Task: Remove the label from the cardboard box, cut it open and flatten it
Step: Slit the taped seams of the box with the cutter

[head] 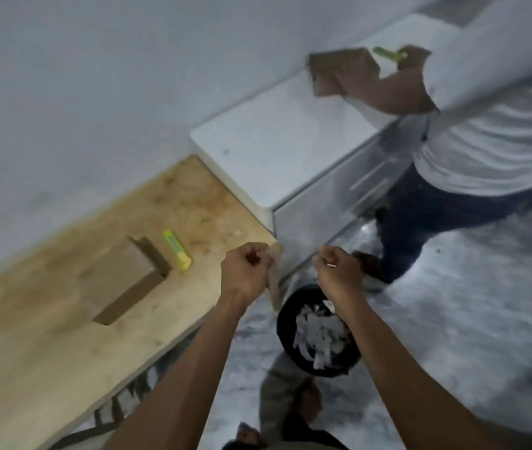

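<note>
The wearer's left hand (247, 267) is curled into a loose fist past the near corner of the wooden surface (30, 345), fingers folded into the palm; whether anything is pinched inside it cannot be told through the blur. The right hand (336, 267) is likewise balled shut and hangs above the floor (453, 319), just over a round black bin (285, 332). A small pale fleck shows at its knuckles, too small to identify.

No writing or brand can be read anywhere; the frame is smeared by motion.

The bin stands on the floor beside the corner of the surface and holds a heap of white paper strips (318, 332).

The cardboard box (124, 280) lies on the wooden surface, well to the left of both hands and touched by neither. It is brown and plain, and one flap stands up along its far end. No label is visible on the faces that show. Just beside that far end lies a yellow-green utility knife (176, 250), apart from the box.

Beyond the wooden surface is a white cabinet (277, 151) against the wall. A second person in a white shirt (485, 125) and dark trousers stands at it, gripping another brown box (326, 73) in one hand with a green cutter (388, 55) near the other.
</note>
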Tool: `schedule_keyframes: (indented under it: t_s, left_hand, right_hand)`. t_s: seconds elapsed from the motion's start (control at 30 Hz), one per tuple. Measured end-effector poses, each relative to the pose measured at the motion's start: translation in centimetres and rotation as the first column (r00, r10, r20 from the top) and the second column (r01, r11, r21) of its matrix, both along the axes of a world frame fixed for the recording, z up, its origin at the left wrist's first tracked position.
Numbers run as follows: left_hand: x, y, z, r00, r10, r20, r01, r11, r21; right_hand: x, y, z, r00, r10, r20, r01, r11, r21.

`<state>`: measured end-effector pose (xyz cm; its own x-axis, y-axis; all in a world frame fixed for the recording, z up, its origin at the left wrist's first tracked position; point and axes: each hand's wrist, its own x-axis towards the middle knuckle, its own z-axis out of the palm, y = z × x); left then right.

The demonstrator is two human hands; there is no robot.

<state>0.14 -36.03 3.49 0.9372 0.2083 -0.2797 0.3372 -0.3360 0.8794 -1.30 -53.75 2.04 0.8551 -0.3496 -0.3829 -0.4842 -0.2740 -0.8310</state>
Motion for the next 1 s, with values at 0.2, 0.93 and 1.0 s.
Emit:
schedule_keyframes:
  t_s: [0.2, 0.93, 1.0]
  left_hand:
    - [-4.8, 9.3, 4.1, 0.98, 0.125, 0.153, -0.127, 0.992, 0.003]
    - [-7.7, 28.6, -1.2, 0.983, 0.152, 0.105, -0.184, 0.853, 0.489]
    - [-5.5, 29.5, -1.7, 0.995, 0.088, 0.037, -0.094, 0.825, 0.557]
  right_hand:
    - [-1.6, 8.6, 4.6, 0.954, 0.168, 0.247, -0.163, 0.986, -0.04]
    - [4.6, 27.8, -0.9, 0.773, 0.627, 0.096, -0.58, 0.76, -0.294]
    - [6.9, 28.3, -2.2, 0.797, 0.602, 0.04, -0.564, 0.767, -0.306]
